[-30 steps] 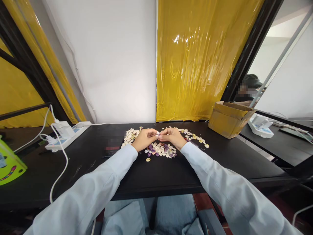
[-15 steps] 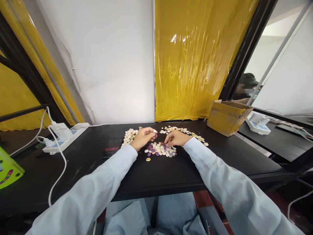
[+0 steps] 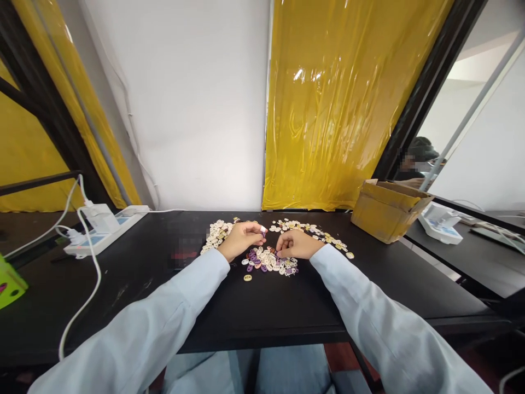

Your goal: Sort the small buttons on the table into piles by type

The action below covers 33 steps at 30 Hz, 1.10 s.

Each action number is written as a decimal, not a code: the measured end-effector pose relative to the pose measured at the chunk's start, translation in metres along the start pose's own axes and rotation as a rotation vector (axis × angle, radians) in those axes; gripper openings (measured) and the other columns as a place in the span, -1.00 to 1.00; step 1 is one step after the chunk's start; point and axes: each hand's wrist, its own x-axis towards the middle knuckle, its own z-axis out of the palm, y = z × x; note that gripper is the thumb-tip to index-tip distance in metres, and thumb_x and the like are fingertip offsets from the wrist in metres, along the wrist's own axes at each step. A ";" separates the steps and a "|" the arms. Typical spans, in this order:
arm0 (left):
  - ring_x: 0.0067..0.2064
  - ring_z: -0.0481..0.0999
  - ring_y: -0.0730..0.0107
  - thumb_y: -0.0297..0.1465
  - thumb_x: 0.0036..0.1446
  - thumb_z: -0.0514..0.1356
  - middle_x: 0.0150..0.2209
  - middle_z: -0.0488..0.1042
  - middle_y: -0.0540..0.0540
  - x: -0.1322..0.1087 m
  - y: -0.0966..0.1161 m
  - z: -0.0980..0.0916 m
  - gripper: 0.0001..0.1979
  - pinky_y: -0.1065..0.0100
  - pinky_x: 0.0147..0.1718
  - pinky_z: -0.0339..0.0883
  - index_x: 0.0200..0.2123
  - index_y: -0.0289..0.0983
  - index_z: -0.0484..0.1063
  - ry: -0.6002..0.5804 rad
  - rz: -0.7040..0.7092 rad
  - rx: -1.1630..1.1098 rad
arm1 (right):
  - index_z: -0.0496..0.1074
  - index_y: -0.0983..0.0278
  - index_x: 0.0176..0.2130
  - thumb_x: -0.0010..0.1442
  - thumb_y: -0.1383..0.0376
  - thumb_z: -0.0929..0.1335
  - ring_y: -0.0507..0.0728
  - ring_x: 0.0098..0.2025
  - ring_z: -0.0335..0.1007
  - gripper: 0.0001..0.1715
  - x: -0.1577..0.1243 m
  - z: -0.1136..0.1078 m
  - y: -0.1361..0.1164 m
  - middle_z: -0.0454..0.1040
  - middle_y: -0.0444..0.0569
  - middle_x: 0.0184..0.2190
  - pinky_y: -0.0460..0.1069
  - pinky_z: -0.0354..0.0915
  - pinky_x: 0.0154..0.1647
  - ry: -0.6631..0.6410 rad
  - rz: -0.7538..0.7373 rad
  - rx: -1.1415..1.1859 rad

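Small oval buttons with holes lie in a mixed pile (image 3: 270,264), white, purple and a few orange, on the black table (image 3: 262,312). My left hand (image 3: 241,239) is just above and left of this pile, thumb and fingers pinched on a purple button (image 3: 263,235). My right hand (image 3: 297,244) reaches down to the pile's far right side, fingertips close together among the buttons; what they grip is hidden. One yellowish button (image 3: 247,278) lies apart in front. Pale buttons (image 3: 215,234) spread behind my left hand, and cream and yellow buttons (image 3: 328,238) behind my right.
A cardboard box (image 3: 388,213) stands at the back right. On the left lies a white power strip (image 3: 104,232) with plugs and a cable (image 3: 95,273) running forward. A bright green object (image 3: 10,282) is at the left edge. A person (image 3: 418,161) sits beyond the right-hand frame.
The view has shifted slightly. My left hand still pinches the purple button. My right fingertips stay at the pile, and the purple piece seen at them before is now mostly hidden.
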 end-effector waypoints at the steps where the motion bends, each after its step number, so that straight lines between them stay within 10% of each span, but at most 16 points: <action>1: -0.31 0.58 0.34 -0.41 -0.13 0.37 -0.38 0.52 -0.09 0.000 0.000 0.000 -0.79 0.30 -0.27 0.49 -0.38 -0.35 0.48 -0.002 0.000 -0.007 | 0.51 0.33 -0.41 -0.13 0.28 0.46 0.00 -0.57 0.35 -0.79 0.000 0.001 -0.001 0.49 -0.11 -0.58 -0.11 0.23 -0.53 -0.005 0.003 0.001; 33: -0.35 0.60 0.30 -0.64 -0.17 0.31 -0.43 0.54 -0.10 -0.001 0.000 0.002 -0.77 0.25 -0.27 0.48 -0.35 -0.40 0.47 0.015 -0.056 -0.050 | 0.42 0.33 -0.45 0.01 0.40 0.33 0.02 -0.49 0.37 -0.96 0.004 0.001 0.002 0.49 -0.11 -0.55 -0.08 0.25 -0.40 0.031 0.044 0.005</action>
